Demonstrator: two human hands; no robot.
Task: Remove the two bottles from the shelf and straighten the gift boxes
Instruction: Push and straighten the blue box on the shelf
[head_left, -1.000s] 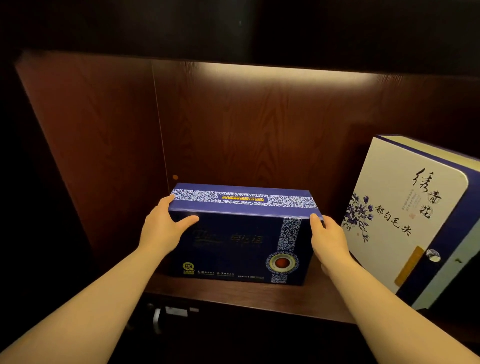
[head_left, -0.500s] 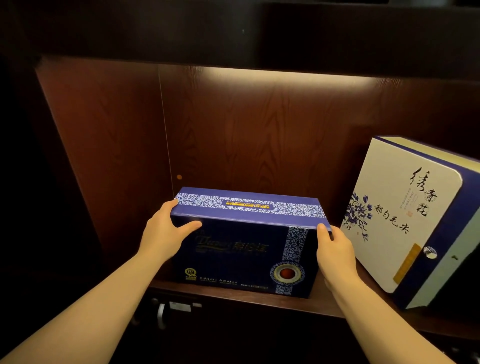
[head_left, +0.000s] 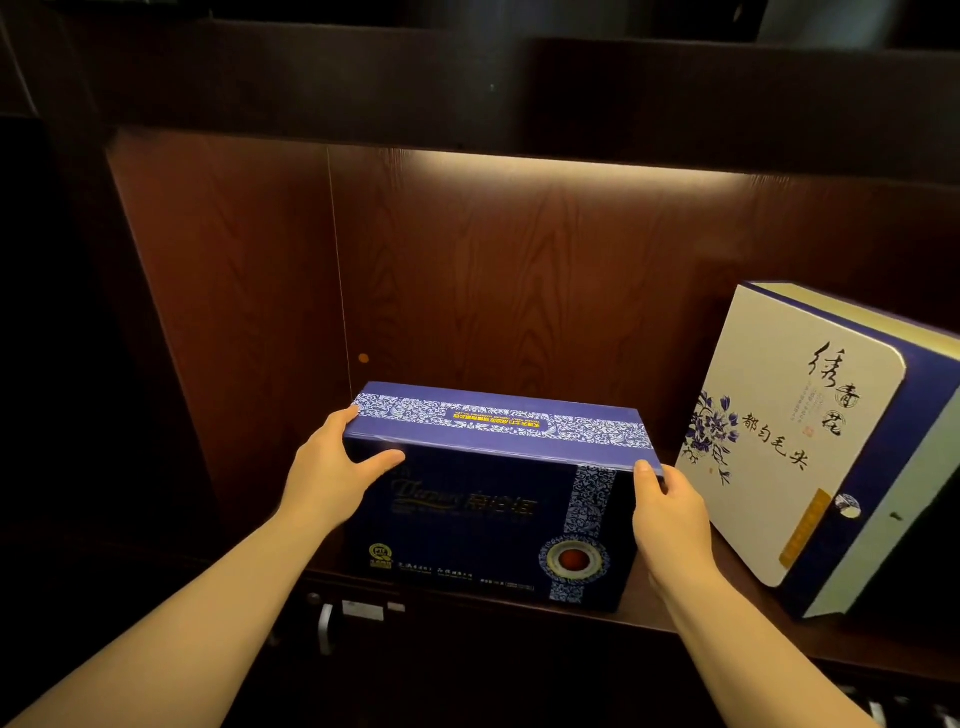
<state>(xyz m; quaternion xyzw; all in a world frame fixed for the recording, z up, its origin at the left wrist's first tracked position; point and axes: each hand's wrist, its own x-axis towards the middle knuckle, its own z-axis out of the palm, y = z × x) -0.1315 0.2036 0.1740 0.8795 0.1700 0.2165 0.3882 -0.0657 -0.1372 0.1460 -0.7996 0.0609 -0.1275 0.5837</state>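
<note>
A dark blue gift box (head_left: 478, 509) with a white patterned band stands upright near the front edge of the wooden shelf (head_left: 654, 605). My left hand (head_left: 332, 470) grips its left end, thumb on the front face. My right hand (head_left: 670, 512) holds its right end, fingers hidden behind the box. To the right, a white and blue gift box (head_left: 795, 436) with black calligraphy and a blue flower stands tilted, leaning to the right. No bottles are in sight.
The shelf recess has a brown wood-grain back panel (head_left: 519, 270) and left side wall (head_left: 223, 312), lit from a strip above. A dark cabinet front with a metal handle (head_left: 324, 626) lies below the shelf edge.
The dark blue box, held by both hands throughout, appears slightly lower and closer to the front edge than a second ago. My view has tilted up a little.
</note>
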